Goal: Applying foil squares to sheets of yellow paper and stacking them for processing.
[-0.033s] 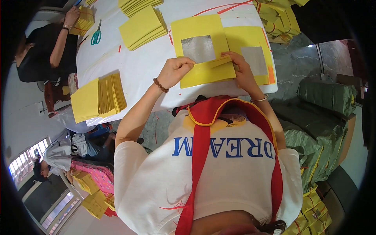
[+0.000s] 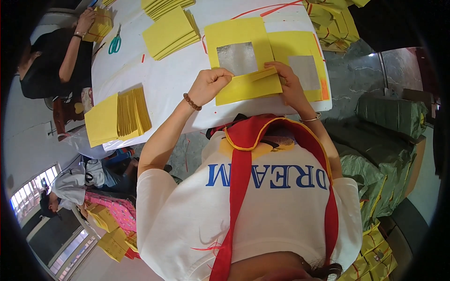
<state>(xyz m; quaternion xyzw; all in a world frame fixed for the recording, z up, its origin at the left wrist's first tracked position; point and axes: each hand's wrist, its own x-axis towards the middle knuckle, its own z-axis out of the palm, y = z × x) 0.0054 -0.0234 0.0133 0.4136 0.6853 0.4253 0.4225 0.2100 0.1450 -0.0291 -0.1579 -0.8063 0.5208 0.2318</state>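
Over the near right part of the table, a yellow paper sheet point(image 2: 246, 92) is bent up along a crease, its raised strip slanting between my hands. At the left end of the strip, my left hand point(image 2: 209, 87) is closed, thumb against curled fingers, pinching the paper. My right hand point(image 2: 291, 87) grips the strip's right end, fingers over its top edge. Directly beyond lies yellow paper bearing a silver-grey square point(image 2: 236, 58); whether it joins the bent sheet is hidden. Another yellow sheet with a grey square point(image 2: 304, 72) lies to the right, partly behind my right hand.
On the white table point(image 2: 173, 79) are a fanned yellow paper stack point(image 2: 133, 112), another stack point(image 2: 171, 35) and teal-handled scissors point(image 2: 115, 44). Yellow bundles point(image 2: 335, 28) sit beyond the right edge. A co-worker's hand point(image 2: 86, 21) holds a yellow stack at far left. Green wrapped bales point(image 2: 370, 140) stand right.
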